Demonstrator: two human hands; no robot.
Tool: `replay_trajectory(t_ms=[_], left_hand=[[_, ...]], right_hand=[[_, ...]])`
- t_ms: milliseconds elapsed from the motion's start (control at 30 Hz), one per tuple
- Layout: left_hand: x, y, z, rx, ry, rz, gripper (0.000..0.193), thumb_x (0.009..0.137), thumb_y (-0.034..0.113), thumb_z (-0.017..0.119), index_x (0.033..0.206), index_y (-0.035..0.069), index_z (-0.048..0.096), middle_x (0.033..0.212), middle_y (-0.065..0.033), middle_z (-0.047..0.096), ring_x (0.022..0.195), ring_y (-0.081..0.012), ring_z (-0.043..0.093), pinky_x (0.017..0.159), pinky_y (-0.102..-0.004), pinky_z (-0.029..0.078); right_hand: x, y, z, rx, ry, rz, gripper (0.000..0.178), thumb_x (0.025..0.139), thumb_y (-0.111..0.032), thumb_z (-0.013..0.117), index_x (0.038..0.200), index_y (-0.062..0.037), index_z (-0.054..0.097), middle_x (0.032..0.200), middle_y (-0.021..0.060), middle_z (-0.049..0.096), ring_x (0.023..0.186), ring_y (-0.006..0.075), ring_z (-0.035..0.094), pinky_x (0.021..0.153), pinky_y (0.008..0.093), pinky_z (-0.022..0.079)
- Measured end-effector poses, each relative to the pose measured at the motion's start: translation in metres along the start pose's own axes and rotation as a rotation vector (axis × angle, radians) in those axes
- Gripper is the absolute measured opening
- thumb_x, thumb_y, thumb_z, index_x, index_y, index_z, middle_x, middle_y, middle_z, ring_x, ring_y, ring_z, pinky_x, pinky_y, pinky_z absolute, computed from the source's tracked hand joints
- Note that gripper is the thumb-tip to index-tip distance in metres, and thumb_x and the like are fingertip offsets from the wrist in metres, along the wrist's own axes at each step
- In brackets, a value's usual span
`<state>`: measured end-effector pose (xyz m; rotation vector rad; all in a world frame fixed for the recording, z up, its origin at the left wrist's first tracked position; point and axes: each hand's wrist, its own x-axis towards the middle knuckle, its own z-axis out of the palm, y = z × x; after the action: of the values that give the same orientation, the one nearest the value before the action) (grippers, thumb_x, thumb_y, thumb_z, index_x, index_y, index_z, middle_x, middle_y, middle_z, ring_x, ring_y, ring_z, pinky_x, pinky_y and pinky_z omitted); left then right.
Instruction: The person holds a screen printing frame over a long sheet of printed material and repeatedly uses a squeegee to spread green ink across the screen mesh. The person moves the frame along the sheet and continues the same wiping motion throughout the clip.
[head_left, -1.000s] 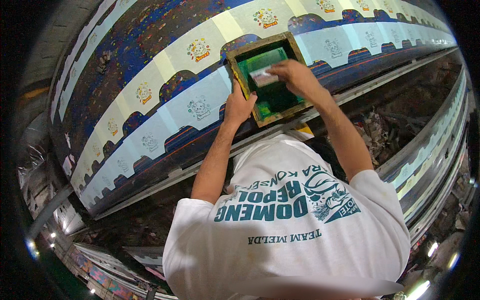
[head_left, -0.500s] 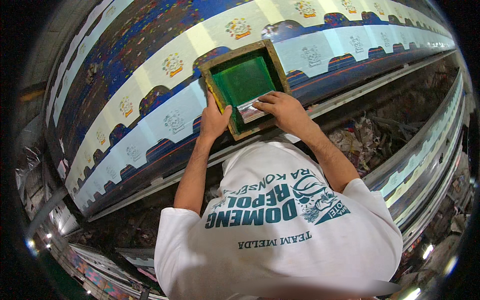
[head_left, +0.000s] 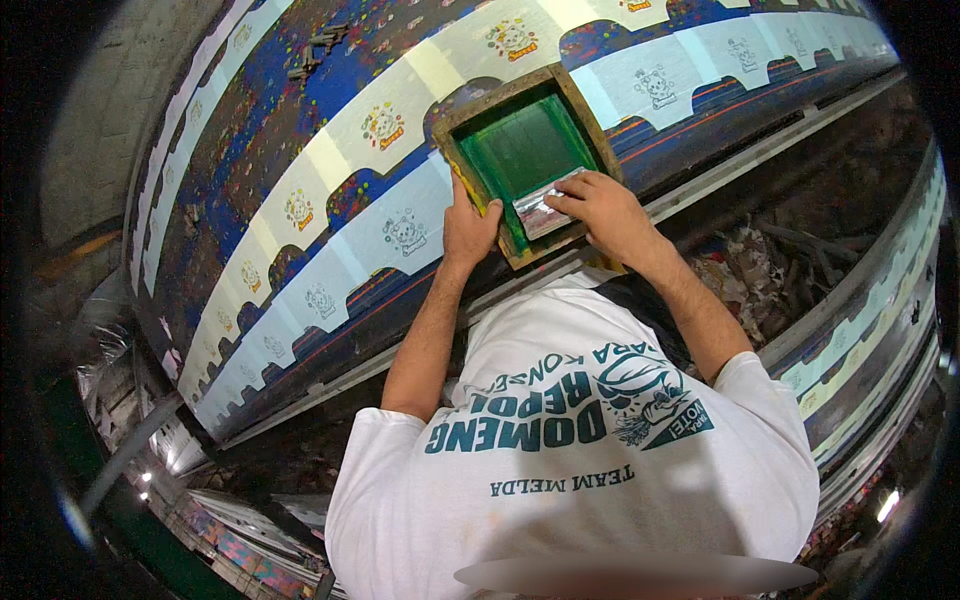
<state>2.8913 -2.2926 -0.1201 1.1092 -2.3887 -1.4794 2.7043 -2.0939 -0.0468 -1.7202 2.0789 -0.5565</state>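
A wooden-rimmed printing screen [head_left: 500, 97] with green mesh [head_left: 522, 148] lies tilted on a pale blue cut strip [head_left: 375, 262] along the long table's near edge. My left hand [head_left: 470, 230] is closed on the screen's left side, its thumb over the rim. Inside the frame, at its near end, my right hand [head_left: 608, 212] grips a squeegee [head_left: 537, 214] wrapped in shiny clear film. The squeegee's right part is hidden under my fingers. Small dark outlined cartoon prints show on the blue strip at both sides of the screen.
Beyond lies a cream strip [head_left: 330, 160] with coloured prints, on a blue, paint-spotted tabletop [head_left: 270, 110]. A metal rail [head_left: 740, 165] runs along the table's near edge. Crumpled scraps [head_left: 745, 265] lie below it, and another table with strips [head_left: 850, 340] stands at the right.
The whole view has shifted, so table, screen and hands sit further right in the picture. Both hands keep their holds, and the squeegee stays at the screen's near end.
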Motion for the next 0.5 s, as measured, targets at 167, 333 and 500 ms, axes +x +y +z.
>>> replay_trajectory(t_ms=[167, 333, 500], left_hand=[[0.008, -0.014, 0.013, -0.046, 0.001, 0.006, 0.095, 0.094, 0.014, 0.073, 0.169, -0.005, 0.018, 0.111, -0.0248, 0.079, 0.096, -0.0353, 0.08, 0.086, -0.042, 0.062], [0.009, -0.017, 0.014, -0.073, -0.007, -0.02, 0.094, 0.094, 0.013, 0.072, 0.169, -0.005, 0.018, 0.12, -0.0256, 0.077, 0.106, -0.0354, 0.078, 0.091, -0.0408, 0.061], [0.004, -0.008, 0.016, -0.024, 0.034, -0.052, 0.079, 0.095, 0.007, 0.07, 0.165, -0.001, 0.033, 0.128, -0.0247, 0.075, 0.114, -0.0336, 0.076, 0.1, -0.0433, 0.058]], right_hand=[[-0.007, 0.014, 0.004, -0.048, 0.076, -0.077, 0.052, 0.077, -0.004, 0.077, 0.129, -0.0081, 0.072, 0.131, 0.0146, 0.071, 0.126, 0.0362, 0.064, 0.111, 0.0477, 0.052], [-0.002, 0.016, 0.008, -0.057, 0.136, -0.09, 0.037, 0.087, -0.011, 0.07, 0.123, -0.0075, 0.075, 0.124, 0.0161, 0.073, 0.121, 0.036, 0.067, 0.109, 0.0468, 0.053], [0.015, 0.019, -0.012, 0.029, -0.212, 0.049, 0.039, 0.088, -0.003, 0.068, 0.125, -0.0102, 0.078, 0.119, 0.0153, 0.076, 0.115, 0.0374, 0.072, 0.099, 0.0483, 0.058]])
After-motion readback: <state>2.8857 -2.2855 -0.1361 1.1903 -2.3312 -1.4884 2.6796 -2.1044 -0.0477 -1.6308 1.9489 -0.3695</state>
